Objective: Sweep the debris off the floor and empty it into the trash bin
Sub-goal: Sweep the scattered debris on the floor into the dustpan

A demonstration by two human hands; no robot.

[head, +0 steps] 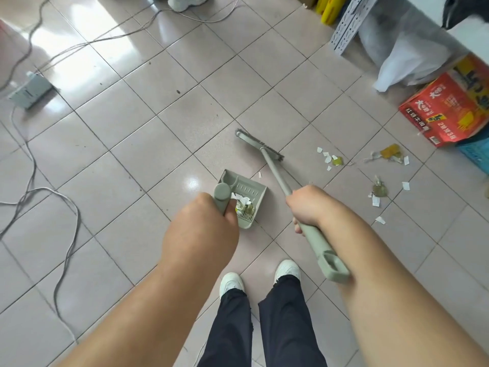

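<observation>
Left hand (pixel 199 229) with fingers curled round the handle of the dustpan (pixel 244 197) — paper scraps already inside. Right hand (pixel 308 205) clamped on the broom (pixel 260 145) shaft; remaining debris (pixel 381 190) lies scattered on the tiled floor (pixel 132 154) — right of the broom head.

- The left hand (pixel 203 229) hides the near part of the dustpan (pixel 244 197).
- Beyond both hands, a sneaker (pixel 186 1) is cut off by the top edge.
- Far right of the right hand (pixel 308 206), the blue crate (pixel 476 152) runs off the edge.

Glossy tiled floor (pixel 164 107) — paper scraps (pixel 329 157) at three o'clock. Cables (pixel 31 192) at nine, red box (pixel 444 107) at two — dustpan (pixel 244 193) centre.
</observation>
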